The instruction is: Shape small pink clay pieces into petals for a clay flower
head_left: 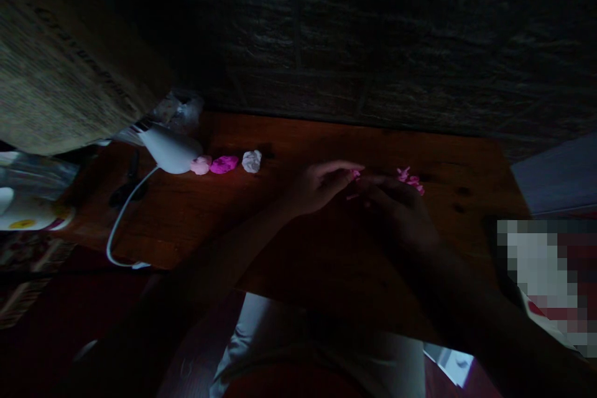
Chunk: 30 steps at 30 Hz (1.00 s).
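Note:
My left hand (324, 186) pinches a small piece of pink clay (356, 174) between its thumb and index finger, over the wooden table. Close beside it, my right hand (401, 208) has its fingers bent together, the tips near or at the same piece; shadow hides what they hold. A thin pink sliver (352, 197) shows below the fingertips. Just beyond my right hand lies a cluster of small pink clay bits (410, 180). Farther left sit three lumps in a row: pale pink (201, 165), bright magenta (224, 165) and white (252, 161).
On the table (289, 130), a white cone-shaped lamp (172, 148) with a white cable (116, 224) stands at the left, by clear plastic (180, 109). A large printed sack or box (69, 68) looms upper left. A dark brick-patterned wall (354, 43) runs behind. The light is dim.

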Available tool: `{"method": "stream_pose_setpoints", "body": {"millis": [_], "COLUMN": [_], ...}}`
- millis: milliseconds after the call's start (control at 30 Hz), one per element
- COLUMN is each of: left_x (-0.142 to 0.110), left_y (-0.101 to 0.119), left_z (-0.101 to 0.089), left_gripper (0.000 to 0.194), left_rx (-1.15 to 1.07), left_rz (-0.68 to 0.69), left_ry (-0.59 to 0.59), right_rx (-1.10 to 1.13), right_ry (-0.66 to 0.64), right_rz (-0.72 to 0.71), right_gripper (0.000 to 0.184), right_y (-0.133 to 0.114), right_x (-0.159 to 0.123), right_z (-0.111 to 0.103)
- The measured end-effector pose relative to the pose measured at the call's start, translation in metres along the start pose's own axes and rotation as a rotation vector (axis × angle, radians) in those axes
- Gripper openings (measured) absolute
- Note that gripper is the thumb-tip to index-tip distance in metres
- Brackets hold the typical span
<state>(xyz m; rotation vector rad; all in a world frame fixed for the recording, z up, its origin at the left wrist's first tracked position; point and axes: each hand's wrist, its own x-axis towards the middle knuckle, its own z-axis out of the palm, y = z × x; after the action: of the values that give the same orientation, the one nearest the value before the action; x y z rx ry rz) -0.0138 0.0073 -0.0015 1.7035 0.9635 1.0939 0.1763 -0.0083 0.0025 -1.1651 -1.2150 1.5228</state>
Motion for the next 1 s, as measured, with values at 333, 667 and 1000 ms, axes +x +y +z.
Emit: {"method": "stream_pose_setpoints", "body": {"millis": [333, 667, 1000], "left_x": [-0.0013, -0.0012, -0.0029], "left_y": [-0.0032, -0.0037, -0.0067], "left_z": [0.0, 0.0018, 0.0042], "left_gripper": [0.033, 0.025, 0.031], "left_rx": [0.024, 0.007, 0.014], "left_rz": [0.052, 0.051, -0.036], "left_ry": [0.032, 0.002, 0.037], "right_rx": [-0.017, -0.108, -0.206], "right_ry": [0.02, 0.062, 0.045], "right_rz": [-0.035, -0.108, -0.225], "right_gripper": [0.02, 0.025, 0.019], "right_y": [-0.0028, -0.0019, 0.0011], "right_x": [-0.0002, 0.003, 0.0004], "right_z": [0.0001, -0.0027, -0.0034]}}
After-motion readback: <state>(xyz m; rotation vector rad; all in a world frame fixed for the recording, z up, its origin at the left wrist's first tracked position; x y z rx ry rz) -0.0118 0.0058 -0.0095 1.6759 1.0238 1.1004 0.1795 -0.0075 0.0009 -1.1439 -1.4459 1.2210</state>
